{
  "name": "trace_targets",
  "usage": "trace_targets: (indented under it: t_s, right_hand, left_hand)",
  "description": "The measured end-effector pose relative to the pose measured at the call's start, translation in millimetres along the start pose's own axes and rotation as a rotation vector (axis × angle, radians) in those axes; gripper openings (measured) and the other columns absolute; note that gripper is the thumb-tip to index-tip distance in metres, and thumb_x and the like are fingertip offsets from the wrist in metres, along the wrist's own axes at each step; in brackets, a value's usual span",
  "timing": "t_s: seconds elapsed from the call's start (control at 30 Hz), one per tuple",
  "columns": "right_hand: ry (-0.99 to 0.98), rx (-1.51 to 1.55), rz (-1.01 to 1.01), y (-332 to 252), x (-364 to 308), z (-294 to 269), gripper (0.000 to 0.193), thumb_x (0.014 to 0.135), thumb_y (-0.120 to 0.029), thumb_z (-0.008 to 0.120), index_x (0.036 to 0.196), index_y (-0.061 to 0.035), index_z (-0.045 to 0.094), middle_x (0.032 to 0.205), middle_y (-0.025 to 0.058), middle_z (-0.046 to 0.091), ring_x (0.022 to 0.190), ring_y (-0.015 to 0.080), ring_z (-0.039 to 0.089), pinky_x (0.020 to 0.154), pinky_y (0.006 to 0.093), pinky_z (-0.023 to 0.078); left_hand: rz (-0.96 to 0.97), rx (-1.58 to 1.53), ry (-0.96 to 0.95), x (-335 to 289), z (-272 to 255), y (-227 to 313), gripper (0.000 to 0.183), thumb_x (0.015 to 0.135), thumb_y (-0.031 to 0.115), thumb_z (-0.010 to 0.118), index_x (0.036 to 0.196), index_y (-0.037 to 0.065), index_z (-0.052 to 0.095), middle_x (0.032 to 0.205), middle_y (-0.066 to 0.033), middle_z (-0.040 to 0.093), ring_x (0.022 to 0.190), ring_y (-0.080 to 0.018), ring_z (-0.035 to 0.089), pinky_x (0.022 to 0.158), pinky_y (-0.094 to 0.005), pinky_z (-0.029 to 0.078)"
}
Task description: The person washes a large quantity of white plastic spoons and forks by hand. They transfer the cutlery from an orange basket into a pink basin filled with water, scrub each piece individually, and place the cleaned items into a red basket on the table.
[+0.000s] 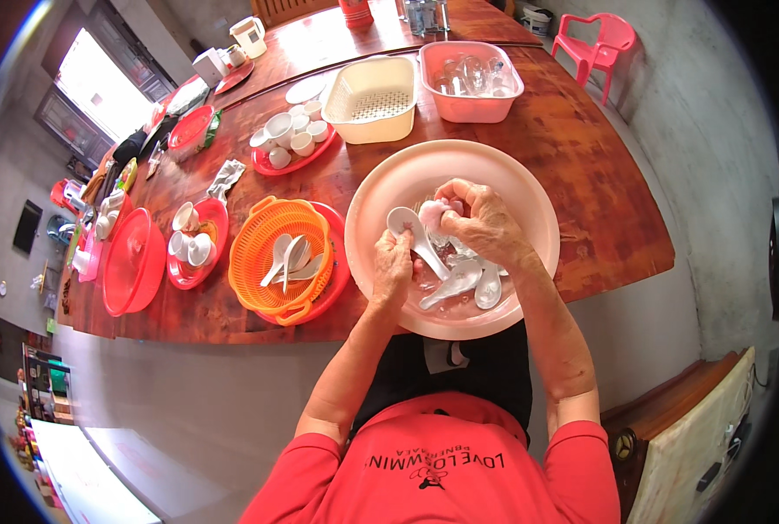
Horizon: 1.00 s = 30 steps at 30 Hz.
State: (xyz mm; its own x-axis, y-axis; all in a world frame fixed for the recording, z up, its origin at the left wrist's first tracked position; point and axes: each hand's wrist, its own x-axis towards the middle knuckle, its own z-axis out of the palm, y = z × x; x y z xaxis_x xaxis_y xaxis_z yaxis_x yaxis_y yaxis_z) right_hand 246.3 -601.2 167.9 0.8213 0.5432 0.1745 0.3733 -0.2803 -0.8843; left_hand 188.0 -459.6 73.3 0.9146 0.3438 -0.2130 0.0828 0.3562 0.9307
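Over a wide pale pink basin (pixel 367 205), my left hand (pixel 394 265) grips a white soup spoon (pixel 417 236), its bowl pointing up and away from me. Close beside it, my right hand (pixel 479 217) pinches a wad of pale pink cloth or sponge (pixel 435 212) near the spoon's bowl. Whether the wad touches the spoon I cannot tell. More white soup spoons (pixel 459 281) lie in shallow water in the basin, partly hidden under my hands. Left of the basin, an orange strainer basket (pixel 254 249) holds several white spoons (pixel 295 262) and rests on a red plate (pixel 340 262).
Behind the basin stand a cream draining basket (pixel 372 131) and a pink tub (pixel 472 109) of clear glasses. White cups (pixel 289 131) crowd a red plate (pixel 271 164). More cups (pixel 199 250) sit on another red plate (pixel 219 223), beside a red bowl (pixel 133 262). Everything stands on a brown wooden table (pixel 581 183).
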Motion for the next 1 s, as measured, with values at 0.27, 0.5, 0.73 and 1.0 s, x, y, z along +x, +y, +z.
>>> trace_targets:
  t_s: [0.27, 0.5, 0.73, 1.0]
  right_hand:
    - [0.011, -0.182, -0.061, 36, 12, 39, 0.029, 0.076, -0.025, 0.062, 0.085, 0.0024, 0.058, 0.070, 0.0124, 0.060, 0.064, 0.0216, 0.059, 0.064, 0.0341, 0.047]
    - [-0.111, -0.212, 0.048, 44, -26, 27, 0.026, 0.075, -0.021, 0.060, 0.077, 0.0043, 0.058, 0.070, 0.0205, 0.058, 0.066, 0.0314, 0.059, 0.061, 0.0380, 0.046]
    - [0.020, -0.217, -0.153, 42, -21, 19, 0.021, 0.078, -0.020, 0.062, 0.078, -0.0005, 0.054, 0.069, 0.0127, 0.052, 0.064, 0.0257, 0.054, 0.060, 0.0354, 0.043]
    - [-0.137, -0.283, -0.162, 63, -16, 34, 0.014, 0.077, -0.013, 0.058, 0.083, -0.0009, 0.053, 0.081, 0.0210, 0.050, 0.077, 0.0366, 0.053, 0.070, 0.0432, 0.044]
  left_hand:
    - [0.114, 0.090, -0.023, -3, 8, 5, 0.027, 0.094, 0.029, 0.047, 0.094, 0.005, 0.058, 0.063, -0.0017, 0.055, 0.044, -0.0081, 0.049, 0.036, -0.0209, 0.037]
    - [-0.021, 0.154, 0.025, -9, 6, 11, 0.023, 0.094, 0.025, 0.046, 0.096, 0.005, 0.057, 0.069, -0.0036, 0.059, 0.048, -0.0095, 0.055, 0.039, -0.0210, 0.042]
    - [0.197, 0.110, 0.041, 0, 5, -1, 0.024, 0.093, 0.028, 0.049, 0.100, 0.007, 0.059, 0.077, -0.0017, 0.062, 0.054, -0.0084, 0.057, 0.040, -0.0200, 0.040]
    - [0.154, 0.064, 0.086, -2, 2, 4, 0.027, 0.092, 0.031, 0.051, 0.100, 0.007, 0.059, 0.079, -0.0018, 0.062, 0.057, -0.0091, 0.057, 0.044, -0.0207, 0.045]
